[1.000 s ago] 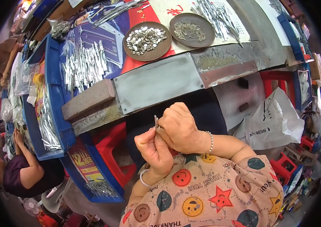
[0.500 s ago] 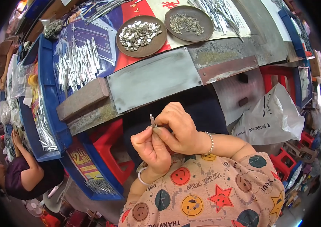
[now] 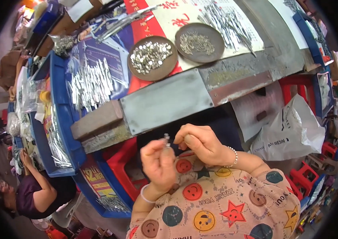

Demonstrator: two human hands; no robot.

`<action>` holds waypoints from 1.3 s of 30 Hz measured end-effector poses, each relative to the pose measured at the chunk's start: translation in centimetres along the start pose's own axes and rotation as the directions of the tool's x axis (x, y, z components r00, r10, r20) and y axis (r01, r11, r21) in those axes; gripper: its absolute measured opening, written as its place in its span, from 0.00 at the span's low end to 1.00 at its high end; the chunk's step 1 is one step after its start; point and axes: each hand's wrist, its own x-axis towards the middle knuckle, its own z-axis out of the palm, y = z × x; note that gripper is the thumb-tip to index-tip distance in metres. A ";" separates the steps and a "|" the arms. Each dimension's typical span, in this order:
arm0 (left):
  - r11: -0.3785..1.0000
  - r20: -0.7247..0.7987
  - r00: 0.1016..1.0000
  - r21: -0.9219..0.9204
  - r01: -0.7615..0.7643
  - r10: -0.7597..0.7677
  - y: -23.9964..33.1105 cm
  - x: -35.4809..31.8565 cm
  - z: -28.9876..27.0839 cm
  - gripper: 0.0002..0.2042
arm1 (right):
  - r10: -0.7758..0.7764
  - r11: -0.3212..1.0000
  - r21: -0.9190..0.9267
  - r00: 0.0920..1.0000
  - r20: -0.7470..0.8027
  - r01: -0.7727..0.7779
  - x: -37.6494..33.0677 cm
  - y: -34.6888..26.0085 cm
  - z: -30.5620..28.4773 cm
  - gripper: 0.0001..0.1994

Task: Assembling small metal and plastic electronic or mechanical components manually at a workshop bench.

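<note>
My left hand [image 3: 159, 164] pinches a small silver metal piece [image 3: 167, 139], which stands up from between thumb and fingertips. Just to its right, my right hand [image 3: 202, 144] is closed with the thumb against curled fingers; whatever it holds, if anything, is too small to make out. Both hands are over my lap, in front of the bench edge. Beyond them on the bench is a flat grey metal plate [image 3: 167, 104]. Behind it stand a brown dish [image 3: 161, 75] of small shiny round pieces and another dish [image 3: 219, 49] of thin small pins.
Long silver strips [image 3: 93, 85] lie in a bundle left of the dishes, more strips [image 3: 226, 22] behind right. A wooden block [image 3: 97, 119] sits on the bench's left edge. Blue trays [image 3: 67, 131] stand at left, a white plastic bag [image 3: 292, 131] at right. A co-worker [image 3: 37, 187] sits far left.
My hands, which were together at the metal piece, have come apart. The right hand has drawn off to the right. The whole view has shifted, so the bench appears lower.
</note>
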 end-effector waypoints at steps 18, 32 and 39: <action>0.012 0.202 0.979 0.979 -0.203 0.032 -0.6 22.1 -4.4 0.13 | -0.427 0.720 -0.681 0.859 -0.283 0.133 -0.8 -3.1 -13.4 0.05; 0.594 0.350 0.915 0.700 -0.397 0.198 4.9 10.3 0.0 0.07 | -0.382 -0.002 -0.985 0.911 -0.158 -0.172 7.7 -1.6 -21.1 0.04; 0.858 0.395 0.918 0.462 -0.223 0.026 3.8 6.3 1.5 0.08 | -0.367 0.053 -0.988 0.917 -0.154 -0.145 7.7 -2.3 -21.1 0.04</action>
